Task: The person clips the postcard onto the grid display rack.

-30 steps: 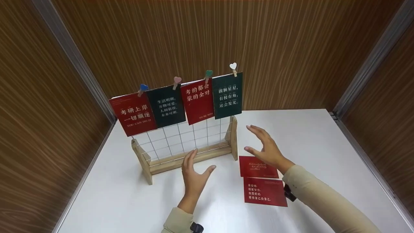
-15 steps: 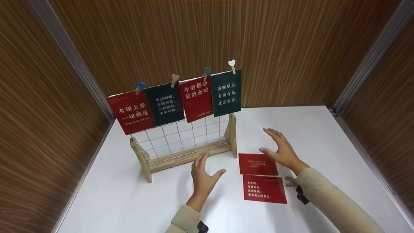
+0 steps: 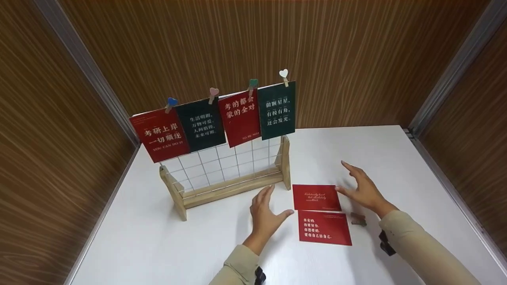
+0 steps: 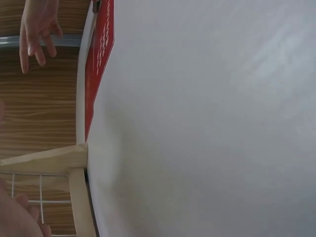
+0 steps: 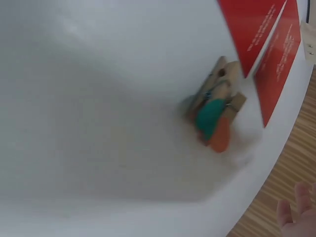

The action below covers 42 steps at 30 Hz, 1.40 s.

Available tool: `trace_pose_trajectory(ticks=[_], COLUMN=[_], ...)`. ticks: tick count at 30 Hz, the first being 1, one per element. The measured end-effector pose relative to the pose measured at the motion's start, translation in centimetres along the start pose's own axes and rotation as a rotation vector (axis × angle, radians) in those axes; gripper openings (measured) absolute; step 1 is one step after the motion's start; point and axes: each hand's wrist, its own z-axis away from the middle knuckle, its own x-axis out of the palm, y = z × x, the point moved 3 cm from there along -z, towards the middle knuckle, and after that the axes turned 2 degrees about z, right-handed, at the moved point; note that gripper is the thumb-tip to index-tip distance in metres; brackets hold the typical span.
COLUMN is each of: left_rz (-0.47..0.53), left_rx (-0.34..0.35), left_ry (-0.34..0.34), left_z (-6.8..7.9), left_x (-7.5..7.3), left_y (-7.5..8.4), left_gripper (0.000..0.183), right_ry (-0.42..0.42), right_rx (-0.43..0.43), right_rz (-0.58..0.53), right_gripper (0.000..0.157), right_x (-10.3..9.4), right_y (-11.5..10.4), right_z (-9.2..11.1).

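Note:
My left hand hovers over the table in front of the rack, fingers raised and thumb apart, holding nothing. To the right, my right hand is also held in the air with spread fingers, just right of a red card. A second red card lies right below that one. Small wooden clothespins lie beside the cards; in the right wrist view these clothespins carry a green and an orange heart. The left wrist view shows a red card edge-on.
A wooden rack with a wire grid stands at the back left. Clipped along its top are a red card, a dark green card, another red card and another green card. Wood-grain walls enclose the white table.
Both hands have moved to the right with fingers still apart. The clothespins beside the cards, earlier hidden by the right arm, have come into sight. Cards and rack shift only slightly with the view.

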Motion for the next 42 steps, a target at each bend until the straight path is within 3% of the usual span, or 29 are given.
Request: trace_pose_trajectory(ticks=[14, 26, 35, 42], left_rz=[-0.094, -0.125, -0.132, -0.16], left_rx=[-0.015, -0.046, -0.05, -0.048], left_ry=[-0.121, -0.281, -0.338, -0.354], left_z=[1.1, 2.0, 2.2, 2.4], left_x=[3.1, 5.5, 6.4, 6.4], left_y=[0.2, 0.9, 0.6, 0.3], left_gripper=[0.088, 0.092, 0.086, 0.089], right_ry=[-0.066, -0.082, -0.086, -0.058], right_rx=[0.117, 0.095, 0.102, 0.071], right_rz=[0.001, -0.019, -0.039, -0.006], right_gripper=[0.087, 0.078, 0.068, 0.047], right_x=[0.2, 0.5, 0.8, 0.8], right_y=[2.9, 4.9, 5.4, 5.6], right_z=[3.2, 5.2, 5.9, 6.3])
